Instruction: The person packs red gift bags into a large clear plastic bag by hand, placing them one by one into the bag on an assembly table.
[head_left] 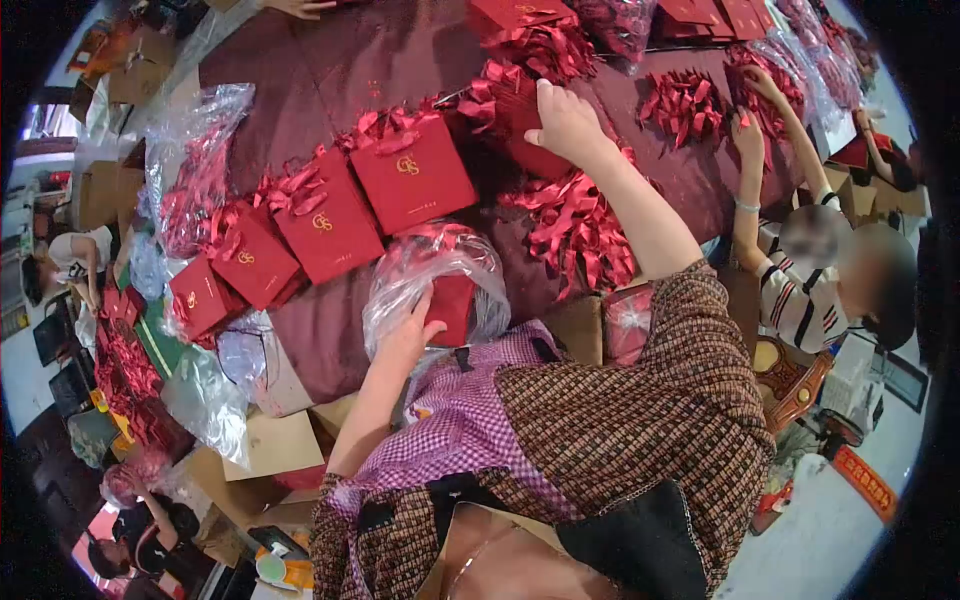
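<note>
The clear plastic bag (383, 295) lies at the near edge of the tabletop (300, 75), directly in front of the wearer. Its mouth faces the wearer, and a red packet (453, 305) is visible in the opening. The left hand (403, 340) is positioned at the bag mouth, touching the film; its thumb and index finger are spread apart. Whether the remaining fingers grasp the film cannot be determined.

The right hand (568, 122) is extended forward to a dark red stack (518, 112), contacting its right side. The fingers are bent; whether they are closed on the stack cannot be determined.

A ribbon bundle (580, 235) is located beneath the right forearm. To the left of the stack, a row of red gift bags (412, 172) bears gold emblems, with red ribbons along the upper edges. A ribbon-filled plastic bag (200, 170) is situated beyond the row's left end.

At the right side, a co-worker in a striped top (800, 295) reaches with both hands toward a ribbon pile (768, 85). A cardboard box (275, 445) stands below the tabletop's near left edge.
</note>
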